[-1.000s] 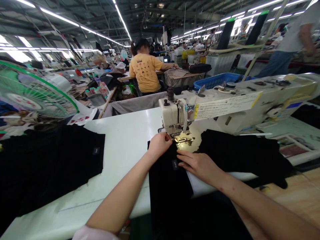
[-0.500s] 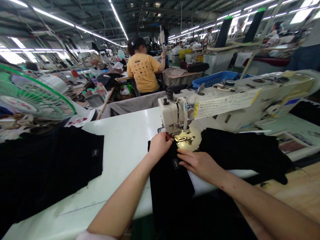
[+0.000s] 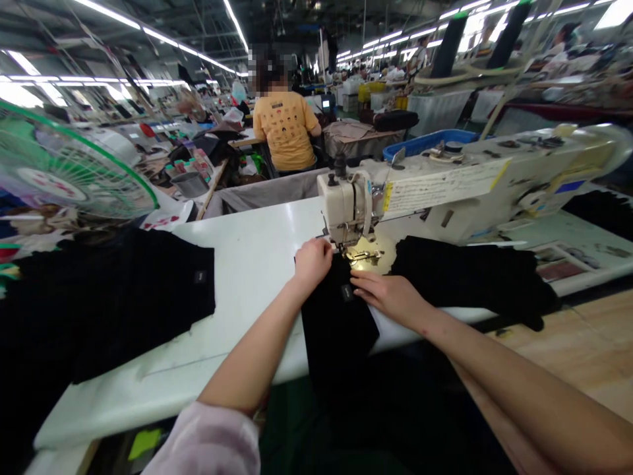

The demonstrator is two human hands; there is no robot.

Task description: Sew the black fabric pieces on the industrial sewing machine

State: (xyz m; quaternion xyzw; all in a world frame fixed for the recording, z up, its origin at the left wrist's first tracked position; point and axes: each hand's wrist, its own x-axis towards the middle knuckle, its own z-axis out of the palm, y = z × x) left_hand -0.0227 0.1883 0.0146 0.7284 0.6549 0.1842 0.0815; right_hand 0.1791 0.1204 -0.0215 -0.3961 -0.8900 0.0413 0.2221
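Far left, black fabric (image 3: 143, 290) lies on the pale surface (image 3: 247, 257). The left hand (image 3: 314, 264) curls its fingers together over the far end of the black cloth (image 3: 336, 330); I cannot tell whether they pinch it. That cloth runs from the sewing machine (image 3: 346, 204) over the near edge, seemingly light, soft, limp, best held flat at both sides. Beside its label (image 3: 347, 292), the right hand (image 3: 388, 293) rests, fingers outstretched.

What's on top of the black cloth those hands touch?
On the black fabric panel: a small dark rectangular label, the bare left hand at the far end, and the right hand at the right edge. Cloth beneath the hands is covered.
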